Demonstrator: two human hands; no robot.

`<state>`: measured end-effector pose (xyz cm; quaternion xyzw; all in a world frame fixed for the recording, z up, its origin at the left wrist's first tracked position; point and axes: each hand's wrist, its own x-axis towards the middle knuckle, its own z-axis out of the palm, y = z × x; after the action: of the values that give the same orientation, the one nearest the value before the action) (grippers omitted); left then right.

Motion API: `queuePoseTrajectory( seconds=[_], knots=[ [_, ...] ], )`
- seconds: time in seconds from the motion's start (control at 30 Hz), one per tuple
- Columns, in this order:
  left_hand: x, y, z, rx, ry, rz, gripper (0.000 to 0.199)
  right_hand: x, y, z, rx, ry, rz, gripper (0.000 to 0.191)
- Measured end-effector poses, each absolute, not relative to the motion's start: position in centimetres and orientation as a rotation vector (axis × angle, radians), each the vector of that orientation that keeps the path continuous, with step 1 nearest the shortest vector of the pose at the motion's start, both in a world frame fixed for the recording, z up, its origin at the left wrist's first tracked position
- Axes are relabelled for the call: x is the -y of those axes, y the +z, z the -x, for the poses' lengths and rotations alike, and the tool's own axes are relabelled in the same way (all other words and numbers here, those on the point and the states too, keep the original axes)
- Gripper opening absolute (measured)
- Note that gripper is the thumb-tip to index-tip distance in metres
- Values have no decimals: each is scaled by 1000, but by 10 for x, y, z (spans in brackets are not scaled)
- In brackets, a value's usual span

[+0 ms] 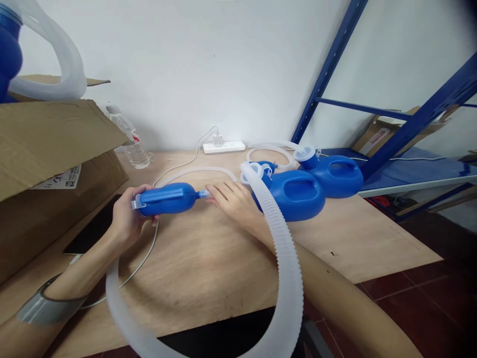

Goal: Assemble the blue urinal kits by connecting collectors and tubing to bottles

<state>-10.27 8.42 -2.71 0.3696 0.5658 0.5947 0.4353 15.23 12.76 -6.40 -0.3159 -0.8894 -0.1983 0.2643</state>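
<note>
My left hand (128, 211) is wrapped round a long, rounded blue plastic piece (169, 199), held level above the table. A clear flap (138, 202) sits at its left end, and a narrow neck with a clear tip (203, 194) is at its right end. The fingers of my right hand (234, 201) pinch that clear tip. Just beyond my right wrist, a blue jug with a handle (298, 196) lies on its side. From its cap a translucent ribbed hose (286, 253) passes over my right forearm and loops low in front of me. Where the hose ends is hidden.
Behind lies another blue jug (335, 176) with its hose. A cardboard box (55, 144) stands at left, a phone (91, 228) beside it. A water bottle (130, 141) and power strip (223, 147) are by the wall. Blue shelving (410, 169) borders the wooden table (208, 268).
</note>
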Motion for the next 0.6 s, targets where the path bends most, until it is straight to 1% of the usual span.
queuePoseTrajectory(
  seconds=[0.13, 0.23, 0.4, 0.6],
  knots=[
    [-81, -22, 99, -1429, 1436, -889, 18, -126, -61, -152, 2472, -618, 872, 34],
    [-80, -21, 99, -1404, 1456, -901, 19, -125, -62, -153, 2488, -611, 820, 35],
    [-83, -30, 108, -1259, 1455, -973, 25, -127, -69, -154, 2429, -549, 731, 35],
    [-87, -40, 116, -1127, 1559, -1116, 28, -123, -67, -154, 2318, -576, 629, 35]
  ],
)
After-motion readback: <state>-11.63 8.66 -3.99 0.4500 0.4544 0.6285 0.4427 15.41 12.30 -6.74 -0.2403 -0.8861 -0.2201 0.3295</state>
